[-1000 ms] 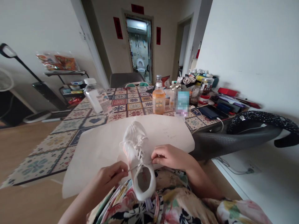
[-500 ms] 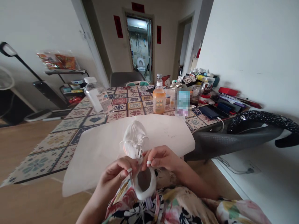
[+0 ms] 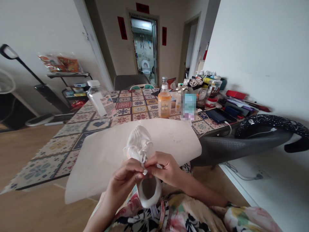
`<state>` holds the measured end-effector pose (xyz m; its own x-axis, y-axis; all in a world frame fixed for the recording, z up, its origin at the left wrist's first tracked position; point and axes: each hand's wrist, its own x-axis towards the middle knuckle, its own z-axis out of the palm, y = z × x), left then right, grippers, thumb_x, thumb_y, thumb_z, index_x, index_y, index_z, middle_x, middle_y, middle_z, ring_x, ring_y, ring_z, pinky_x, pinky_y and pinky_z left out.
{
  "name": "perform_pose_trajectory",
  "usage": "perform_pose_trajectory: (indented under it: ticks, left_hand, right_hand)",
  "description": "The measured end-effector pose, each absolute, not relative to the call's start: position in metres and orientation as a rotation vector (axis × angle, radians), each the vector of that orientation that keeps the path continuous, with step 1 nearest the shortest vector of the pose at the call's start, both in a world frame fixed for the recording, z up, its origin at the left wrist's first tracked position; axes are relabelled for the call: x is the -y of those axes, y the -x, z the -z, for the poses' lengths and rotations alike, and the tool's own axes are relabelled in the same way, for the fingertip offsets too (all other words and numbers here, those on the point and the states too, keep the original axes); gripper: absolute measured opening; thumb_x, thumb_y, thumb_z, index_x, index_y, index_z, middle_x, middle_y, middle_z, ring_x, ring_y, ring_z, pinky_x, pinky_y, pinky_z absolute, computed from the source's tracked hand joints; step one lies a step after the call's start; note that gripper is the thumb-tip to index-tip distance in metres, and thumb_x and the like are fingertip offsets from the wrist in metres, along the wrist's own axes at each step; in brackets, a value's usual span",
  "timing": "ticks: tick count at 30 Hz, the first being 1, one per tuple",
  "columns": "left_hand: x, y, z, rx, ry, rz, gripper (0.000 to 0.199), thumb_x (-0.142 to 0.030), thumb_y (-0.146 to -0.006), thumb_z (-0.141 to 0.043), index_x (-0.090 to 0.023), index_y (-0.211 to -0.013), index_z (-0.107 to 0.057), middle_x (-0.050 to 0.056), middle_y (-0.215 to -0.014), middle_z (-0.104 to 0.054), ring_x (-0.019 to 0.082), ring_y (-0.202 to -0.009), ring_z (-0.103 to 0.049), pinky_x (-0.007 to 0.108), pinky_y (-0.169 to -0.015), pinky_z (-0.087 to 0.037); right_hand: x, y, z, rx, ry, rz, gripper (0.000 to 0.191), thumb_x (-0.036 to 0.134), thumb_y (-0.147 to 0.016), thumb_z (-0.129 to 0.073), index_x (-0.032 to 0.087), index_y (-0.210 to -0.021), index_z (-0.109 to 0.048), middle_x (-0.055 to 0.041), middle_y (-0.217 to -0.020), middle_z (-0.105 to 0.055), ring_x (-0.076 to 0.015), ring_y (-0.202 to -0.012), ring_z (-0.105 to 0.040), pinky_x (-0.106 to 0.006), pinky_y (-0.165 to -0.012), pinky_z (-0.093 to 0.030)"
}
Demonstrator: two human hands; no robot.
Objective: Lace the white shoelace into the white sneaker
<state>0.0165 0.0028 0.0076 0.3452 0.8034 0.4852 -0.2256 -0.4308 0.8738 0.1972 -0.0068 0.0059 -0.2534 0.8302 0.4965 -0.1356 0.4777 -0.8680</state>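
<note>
A white lace-up shoe (image 3: 138,139) points its toe away from me, its heel end by my lap and its dark opening facing up. Over the shoe's tongue area, my left hand (image 3: 125,174) pinches a white shoelace (image 3: 145,172) between thumb and fingers. Close against it, my right hand (image 3: 164,166) is also closed in a pinch on the lace. The fingertips of both hands meet there, partly hiding the lace. More lace lies loosely over the front of the shoe.
White paper (image 3: 101,158) covers the near part of the patterned table (image 3: 54,145). Beyond it stand a clear bottle (image 3: 100,101) and an orange drink bottle (image 3: 164,102). Jars, a phone (image 3: 218,116) and other items crowd the right side. A dark chair (image 3: 241,141) is at right.
My hands were apart, each holding a lace end. Now they have come together over the shoe, with the lace ends between the fingertips. The shoe has barely moved.
</note>
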Motion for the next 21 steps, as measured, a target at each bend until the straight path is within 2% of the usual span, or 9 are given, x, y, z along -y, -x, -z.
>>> perform_pose_trajectory:
  ticks: [3,7,9,13,17,19,21]
  left_hand:
    - [-0.001,-0.020,-0.006,-0.646,-1.526,-1.282,0.022,-0.033,-0.078,-0.080,-0.022,-0.095,-0.073,0.001,-0.075,-0.070,0.016,-0.062,-0.068,0.024,-0.059,-0.057]
    - [-0.001,-0.020,-0.005,-0.692,-1.702,-1.391,0.003,-0.022,-0.081,-0.075,-0.022,-0.082,-0.073,0.001,-0.075,-0.070,0.015,-0.068,-0.066,0.020,-0.062,-0.054]
    - [-0.001,-0.019,-0.005,-0.691,-1.787,-1.438,0.006,-0.017,-0.082,-0.072,-0.022,-0.080,-0.071,0.000,-0.074,-0.069,0.014,-0.070,-0.065,0.020,-0.065,-0.053]
    - [-0.001,-0.019,-0.003,-0.665,-1.907,-1.368,0.010,-0.013,-0.085,-0.067,-0.023,-0.082,-0.068,-0.001,-0.075,-0.068,0.014,-0.071,-0.062,0.022,-0.066,-0.051]
    - [-0.001,-0.019,-0.001,-0.677,-1.900,-1.329,0.010,-0.013,-0.087,-0.064,-0.022,-0.084,-0.065,-0.001,-0.075,-0.066,0.014,-0.071,-0.061,0.022,-0.066,-0.049]
    - [0.000,-0.019,0.000,-0.709,-1.838,-1.336,0.007,-0.016,-0.088,-0.064,-0.022,-0.083,-0.065,0.000,-0.076,-0.065,0.014,-0.071,-0.060,0.022,-0.065,-0.049]
    - [0.001,-0.019,0.001,-0.722,-1.776,-1.343,0.007,-0.018,-0.088,-0.064,-0.021,-0.082,-0.065,0.000,-0.076,-0.065,0.014,-0.071,-0.059,0.022,-0.065,-0.050]
  right_hand:
    - [0.012,-0.199,-0.009,1.634,0.706,-0.976,0.019,0.036,-0.089,-0.067,0.018,-0.085,-0.068,-0.0001,-0.075,-0.064,-0.0112,-0.067,-0.062,-0.022,-0.064,-0.051]
    - [0.016,-0.203,-0.018,1.703,0.732,-0.876,0.014,0.033,-0.086,-0.069,0.019,-0.085,-0.067,-0.0014,-0.081,-0.067,-0.0134,-0.074,-0.063,-0.024,-0.069,-0.051]
    - [0.017,-0.204,-0.021,1.723,0.739,-0.837,0.013,0.032,-0.086,-0.069,0.019,-0.086,-0.067,-0.0014,-0.081,-0.067,-0.0141,-0.075,-0.062,-0.024,-0.068,-0.050]
    - [0.016,-0.200,-0.014,1.667,0.723,-0.838,0.015,0.031,-0.091,-0.060,0.019,-0.083,-0.064,-0.0001,-0.075,-0.063,-0.0126,-0.069,-0.060,-0.023,-0.064,-0.048]
    - [0.015,-0.196,-0.008,1.527,0.743,-0.934,0.012,0.031,-0.093,-0.057,0.020,-0.089,-0.058,0.0022,-0.072,-0.060,-0.0106,-0.059,-0.059,-0.021,-0.056,-0.048]
    - [0.015,-0.198,-0.011,1.605,0.759,-0.801,0.008,0.027,-0.090,-0.059,0.020,-0.094,-0.059,-0.0002,-0.081,-0.063,-0.0126,-0.069,-0.062,-0.023,-0.064,-0.052]
    - [0.015,-0.202,-0.017,1.777,0.748,-0.611,0.013,0.021,-0.087,-0.060,0.020,-0.100,-0.060,-0.0044,-0.095,-0.066,-0.0161,-0.087,-0.064,-0.028,-0.079,-0.054]
